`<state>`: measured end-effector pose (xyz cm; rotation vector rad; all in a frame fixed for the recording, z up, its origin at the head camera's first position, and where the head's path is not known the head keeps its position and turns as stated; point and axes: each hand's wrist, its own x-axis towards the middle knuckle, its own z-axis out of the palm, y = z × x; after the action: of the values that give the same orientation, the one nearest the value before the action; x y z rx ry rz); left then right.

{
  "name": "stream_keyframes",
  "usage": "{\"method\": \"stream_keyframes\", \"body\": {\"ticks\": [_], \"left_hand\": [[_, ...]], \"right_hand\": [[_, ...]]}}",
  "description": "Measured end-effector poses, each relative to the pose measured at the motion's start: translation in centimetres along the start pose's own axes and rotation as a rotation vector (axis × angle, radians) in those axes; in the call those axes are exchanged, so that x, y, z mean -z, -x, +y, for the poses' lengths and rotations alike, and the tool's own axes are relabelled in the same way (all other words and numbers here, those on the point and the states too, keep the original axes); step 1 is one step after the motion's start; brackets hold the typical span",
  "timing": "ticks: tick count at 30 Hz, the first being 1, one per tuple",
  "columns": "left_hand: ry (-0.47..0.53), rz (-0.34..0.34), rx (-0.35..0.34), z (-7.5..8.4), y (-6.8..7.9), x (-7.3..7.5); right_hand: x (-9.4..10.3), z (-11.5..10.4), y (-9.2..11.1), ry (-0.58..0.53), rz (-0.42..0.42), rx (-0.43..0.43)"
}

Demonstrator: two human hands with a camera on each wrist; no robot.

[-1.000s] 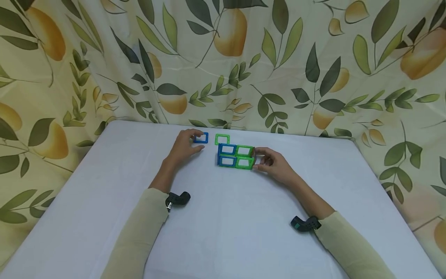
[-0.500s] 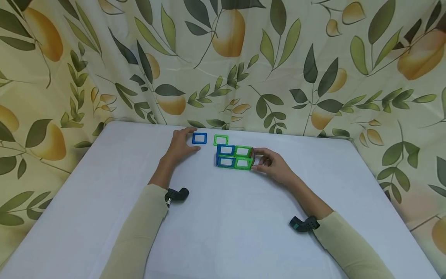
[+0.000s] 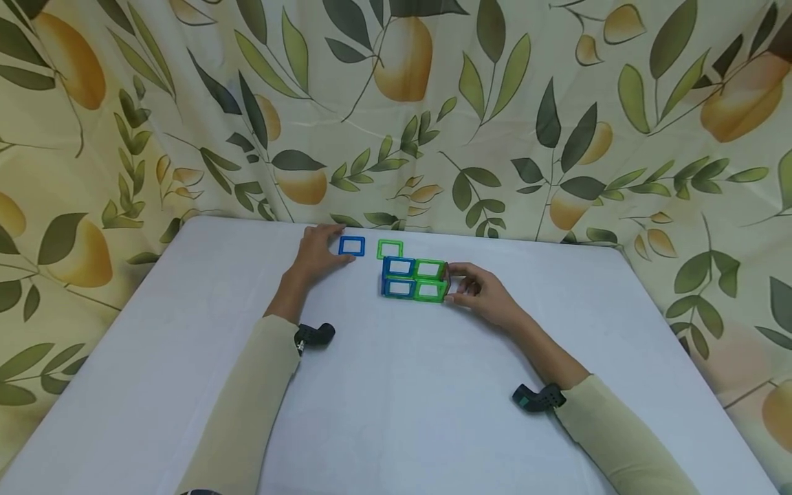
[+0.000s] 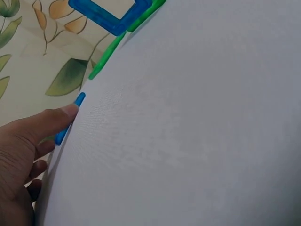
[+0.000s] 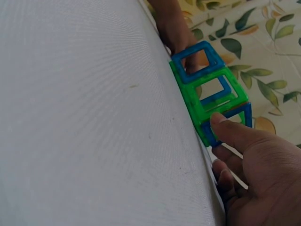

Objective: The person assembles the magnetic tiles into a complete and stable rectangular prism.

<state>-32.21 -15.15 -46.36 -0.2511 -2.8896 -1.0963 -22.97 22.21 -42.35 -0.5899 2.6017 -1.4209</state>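
In the head view a blue square magnetic tile (image 3: 352, 255) lies flat on the white table. My left hand (image 3: 314, 256) is spread around its left side, index finger beyond it and thumb at its near edge. The left wrist view has the thumb (image 4: 56, 120) over the blue tile's edge, with the index fingertip hidden. A box of joined magnetic tiles (image 3: 414, 279), blue on the left and green on the right, stands to the right. My right hand (image 3: 485, 292) holds its right end, thumb (image 5: 230, 129) in front and other fingers mostly behind.
A green square tile (image 3: 390, 241) lies just behind the box, to the right of the loose blue one. The white-covered table (image 3: 396, 399) ends at a leaf-and-fruit patterned curtain (image 3: 482, 137) close behind these pieces. Dark wrist cameras (image 3: 317, 335) sit on both wrists.
My left fingers, earlier over the loose blue tile, have drawn back left and spread, uncovering it. My right hand keeps its hold on the box. The view shifts slightly.
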Motion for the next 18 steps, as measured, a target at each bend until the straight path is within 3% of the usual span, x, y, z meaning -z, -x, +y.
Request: {"method": "stream_keyframes", "body": {"ticks": [7, 14, 18], "left_hand": [[-0.069, -0.027, -0.009, 0.3, -0.3, 0.2], [-0.057, -0.008, -0.026, 0.1, 0.1, 0.1], [-0.028, 0.003, -0.021, 0.0, 0.3, 0.0]], "right_hand": [[-0.1, 3.1, -0.9, 0.006, 0.007, 0.004], [0.1, -0.9, 0.2, -0.001, -0.013, 0.003], [0.1, -0.9, 0.2, -0.003, -0.014, -0.007]]}}
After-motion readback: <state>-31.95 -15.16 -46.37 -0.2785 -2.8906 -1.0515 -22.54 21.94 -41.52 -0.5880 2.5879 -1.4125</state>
